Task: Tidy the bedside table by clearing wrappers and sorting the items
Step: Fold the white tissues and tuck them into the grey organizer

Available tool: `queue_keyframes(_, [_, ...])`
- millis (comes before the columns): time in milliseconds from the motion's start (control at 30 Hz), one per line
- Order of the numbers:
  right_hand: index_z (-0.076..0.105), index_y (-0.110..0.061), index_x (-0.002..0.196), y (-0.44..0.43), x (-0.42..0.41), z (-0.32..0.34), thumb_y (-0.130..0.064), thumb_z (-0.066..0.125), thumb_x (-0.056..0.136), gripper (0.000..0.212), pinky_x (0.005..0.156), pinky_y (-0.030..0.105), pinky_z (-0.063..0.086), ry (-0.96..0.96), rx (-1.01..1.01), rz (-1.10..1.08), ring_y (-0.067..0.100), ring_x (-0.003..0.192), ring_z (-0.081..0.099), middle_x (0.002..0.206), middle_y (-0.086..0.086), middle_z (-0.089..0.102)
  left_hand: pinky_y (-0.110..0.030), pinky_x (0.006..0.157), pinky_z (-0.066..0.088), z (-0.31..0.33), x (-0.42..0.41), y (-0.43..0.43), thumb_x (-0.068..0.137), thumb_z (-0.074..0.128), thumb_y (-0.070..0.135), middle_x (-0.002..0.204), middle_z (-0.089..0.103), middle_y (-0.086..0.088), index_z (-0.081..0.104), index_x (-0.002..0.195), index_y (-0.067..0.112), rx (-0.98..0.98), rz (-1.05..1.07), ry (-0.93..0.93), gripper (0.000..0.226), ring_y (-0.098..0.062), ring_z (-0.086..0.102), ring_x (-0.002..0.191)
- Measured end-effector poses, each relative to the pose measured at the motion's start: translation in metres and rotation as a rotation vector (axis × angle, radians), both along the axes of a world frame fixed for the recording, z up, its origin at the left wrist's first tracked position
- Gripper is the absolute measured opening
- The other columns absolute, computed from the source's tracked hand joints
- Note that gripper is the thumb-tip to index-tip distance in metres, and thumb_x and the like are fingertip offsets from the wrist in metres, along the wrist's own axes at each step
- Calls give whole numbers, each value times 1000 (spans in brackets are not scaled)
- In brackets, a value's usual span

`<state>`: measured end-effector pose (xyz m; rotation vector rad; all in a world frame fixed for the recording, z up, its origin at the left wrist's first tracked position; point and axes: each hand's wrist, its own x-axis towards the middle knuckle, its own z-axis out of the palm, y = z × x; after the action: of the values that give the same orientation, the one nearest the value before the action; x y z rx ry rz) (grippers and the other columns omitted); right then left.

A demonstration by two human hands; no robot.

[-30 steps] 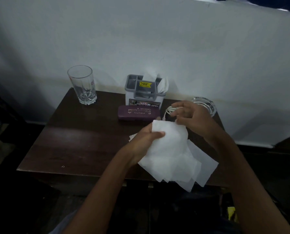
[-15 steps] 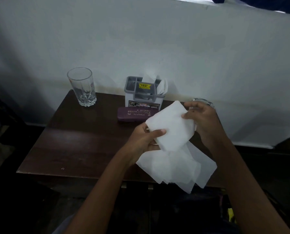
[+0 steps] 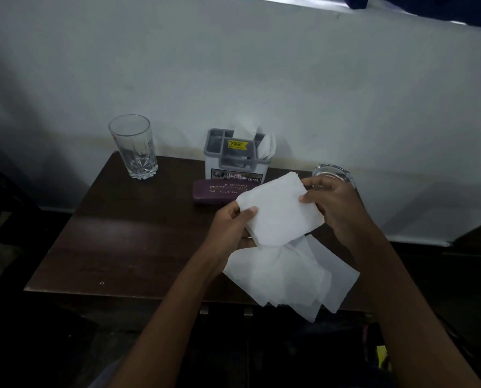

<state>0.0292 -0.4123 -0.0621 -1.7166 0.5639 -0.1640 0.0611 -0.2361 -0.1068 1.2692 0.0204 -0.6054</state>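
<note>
Both hands hold a folded white tissue (image 3: 280, 211) above the dark wooden bedside table (image 3: 127, 242). My left hand (image 3: 231, 228) pinches its left edge with the thumb on top. My right hand (image 3: 336, 205) grips its right edge. Under them, several loose white tissues (image 3: 289, 278) lie fanned out at the table's front edge, some hanging over it. A purple spectacle case (image 3: 214, 190) lies just beyond the held tissue, partly hidden by it.
A grey and white organiser (image 3: 235, 158) with tissues sticking out stands at the back against the wall. An empty drinking glass (image 3: 134, 147) stands at the back left. A glass ashtray (image 3: 336, 173) sits behind my right hand.
My right hand first held a white cord near the ashtray; that cord is now out of sight. Both hands took the top tissue and raised it off the pile, folding it smaller.
</note>
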Motion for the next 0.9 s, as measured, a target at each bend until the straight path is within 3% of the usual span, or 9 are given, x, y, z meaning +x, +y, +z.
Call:
queue_keyframes(100, [65,-3,97,-1,0,0,9,59,75,26,86,45,49,10,-12,-1,34,97,60,104,17,67,-32,64,58,2,0,1,93,53,17,98,67,-1,60,108,18,-43,-8,34,17,-21,66,86])
queue_keyframes(267, [62,-13,80,2,2,-2,8,59,76,22,68,32,49,28,25,-13,28,92,59,97,10,65,-30,65,60,4,-1,2,82,62,-3,101,66,2,59,107,17,-74,-32,22,32,-18,65,92])
queue_keyframes(400, [61,-11,96,1,0,0,9,54,79,27,72,37,53,62,47,42,28,98,58,100,8,63,-23,53,57,6,-1,2,83,56,-12,95,64,-2,60,112,4,-42,-15,-5,33,-18,62,84])
queue_keyframes(500, [62,-8,90,2,-2,2,12,49,80,26,68,32,56,61,66,123,27,95,57,94,4,62,-19,55,56,7,-3,3,86,51,-11,94,67,-4,68,97,6,-16,-67,-71,26,-17,62,83])
queue_keyframes(567, [62,-6,80,4,-3,4,14,49,82,24,62,26,57,24,53,131,23,89,58,88,5,62,-19,57,55,7,-3,1,86,49,-11,104,68,-9,70,91,5,-24,-64,-63,27,-22,62,95])
queue_keyframes(633, [62,-6,74,5,-3,5,13,50,82,23,56,22,57,-47,33,115,23,84,59,84,7,62,-23,63,57,7,0,1,87,46,-7,114,65,-13,70,91,4,-58,-29,37,27,-30,60,106])
queue_keyframes(800, [65,-12,69,5,-2,3,14,46,84,36,60,18,57,-172,-41,111,22,85,60,85,6,65,-31,64,58,11,5,7,96,33,27,112,65,-11,65,101,9,-250,13,312,37,-26,63,97])
queue_keyframes(900, [66,-12,71,5,-2,1,15,42,86,39,59,17,55,-205,-23,137,19,86,60,87,4,65,-29,63,59,11,4,6,92,51,32,111,63,-11,64,108,11,-225,53,340,29,-22,63,93])
